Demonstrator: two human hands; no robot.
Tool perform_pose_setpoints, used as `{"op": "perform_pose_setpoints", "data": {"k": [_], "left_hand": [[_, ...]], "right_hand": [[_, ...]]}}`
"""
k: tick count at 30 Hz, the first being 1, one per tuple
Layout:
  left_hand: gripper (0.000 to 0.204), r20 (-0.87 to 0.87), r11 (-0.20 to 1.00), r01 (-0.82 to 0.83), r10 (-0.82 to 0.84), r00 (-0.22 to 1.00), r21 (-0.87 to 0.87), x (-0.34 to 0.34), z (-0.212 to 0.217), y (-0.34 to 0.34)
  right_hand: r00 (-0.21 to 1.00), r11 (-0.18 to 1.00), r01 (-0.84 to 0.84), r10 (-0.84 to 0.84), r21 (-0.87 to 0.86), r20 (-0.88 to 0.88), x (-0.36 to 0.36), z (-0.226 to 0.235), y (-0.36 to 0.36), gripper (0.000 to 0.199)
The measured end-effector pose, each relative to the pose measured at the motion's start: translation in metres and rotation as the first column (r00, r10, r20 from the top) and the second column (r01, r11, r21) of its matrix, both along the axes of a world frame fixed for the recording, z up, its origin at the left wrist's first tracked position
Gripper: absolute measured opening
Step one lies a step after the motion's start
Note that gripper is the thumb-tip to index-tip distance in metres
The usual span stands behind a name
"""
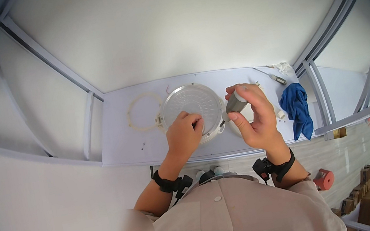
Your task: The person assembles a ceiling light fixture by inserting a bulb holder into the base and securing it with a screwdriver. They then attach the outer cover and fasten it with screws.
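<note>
A round, shallow lamp-like housing with a silvery rim and a clear, patterned face lies on the white table. My left hand rests over its near left part with curled fingers; whatever they pinch, if anything, is hidden. A screwdriver with a grey handle is gripped in my right hand. Its shaft slants down to the left, toward the housing's right rim. Whether the tip sits in a screw is too small to tell. Partly under my right hand lies a round white piece.
Left of the housing lies a thin cream ring, with small dark bits nearer me. A second screwdriver, a crumpled white piece and a blue cloth lie at the right. Metal frame posts flank the table.
</note>
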State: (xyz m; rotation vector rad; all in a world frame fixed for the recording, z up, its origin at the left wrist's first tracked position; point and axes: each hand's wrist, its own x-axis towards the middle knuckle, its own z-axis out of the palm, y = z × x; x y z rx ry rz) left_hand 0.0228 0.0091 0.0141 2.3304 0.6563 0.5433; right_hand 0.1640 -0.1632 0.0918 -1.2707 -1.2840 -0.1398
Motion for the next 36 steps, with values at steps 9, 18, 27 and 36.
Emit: {"op": "perform_pose_setpoints", "data": {"k": [9, 18, 27, 36], "left_hand": [[0.006, 0.109, 0.992, 0.096, -0.105, 0.989, 0.081, -0.005, 0.000, 0.001], [0.009, 0.134, 0.868, 0.282, -0.363, 0.922, 0.409, -0.053, -0.003, 0.026], [0.017, 0.260, 0.817, 0.226, -0.411, 0.874, 0.531, -0.053, -0.035, 0.032], [0.018, 0.263, 0.772, 0.210, -0.439, 0.859, 0.600, -0.034, -0.033, 0.024]], "right_hand": [[1.000, 1.000, 0.022, -0.022, 0.009, -0.008, 0.005, -0.003, -0.002, 0.053], [1.000, 0.999, 0.021, -0.020, 0.035, -0.005, 0.013, -0.011, 0.003, 0.053], [1.000, 0.999, -0.021, 0.021, 0.027, -0.006, 0.014, -0.015, 0.015, 0.054], [1.000, 0.998, 0.025, -0.024, 0.057, -0.012, 0.020, -0.017, 0.013, 0.055]]}}
